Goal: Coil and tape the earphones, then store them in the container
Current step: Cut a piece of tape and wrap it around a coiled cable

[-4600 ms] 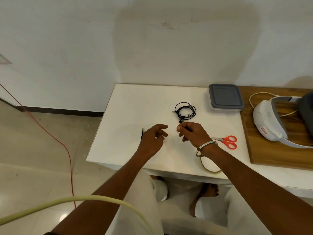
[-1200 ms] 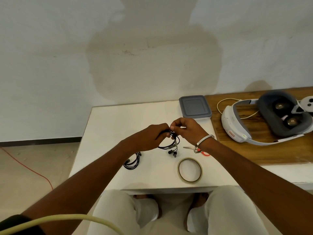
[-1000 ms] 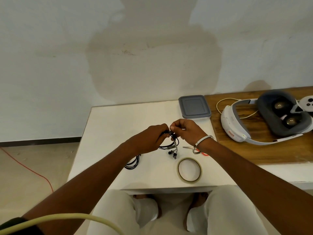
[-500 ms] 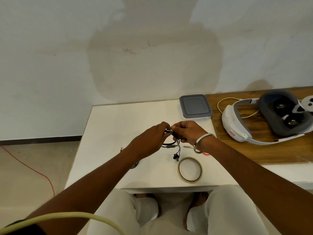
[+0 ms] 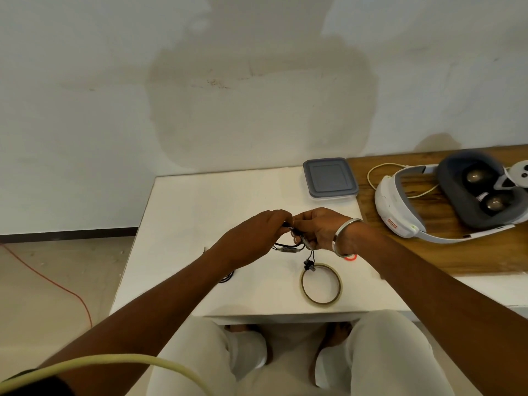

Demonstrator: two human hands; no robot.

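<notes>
Black earphones (image 5: 289, 248) hang in loose loops between my two hands above the white table (image 5: 200, 207). My left hand (image 5: 254, 238) pinches the cable from the left. My right hand (image 5: 320, 230), with a metal bangle on the wrist, grips the same bundle, and the earbuds (image 5: 308, 264) dangle just below it. Part of the cable trails under my left forearm, with the plug (image 5: 205, 248) lying on the table. A roll of clear tape (image 5: 321, 284) lies flat near the front edge. The container (image 5: 330, 178), closed with a grey lid, stands at the back right.
Red-handled scissors (image 5: 351, 257) lie mostly hidden under my right wrist. A white VR headset (image 5: 445, 207) with a cream cable rests on the wooden board (image 5: 400, 258) to the right. A red cord (image 5: 57, 284) runs over the floor at left.
Both hands lifted the earphones off the table and drew close together on the cable. Over the last second the loops shortened and the earbuds dropped lower beneath my right hand.
</notes>
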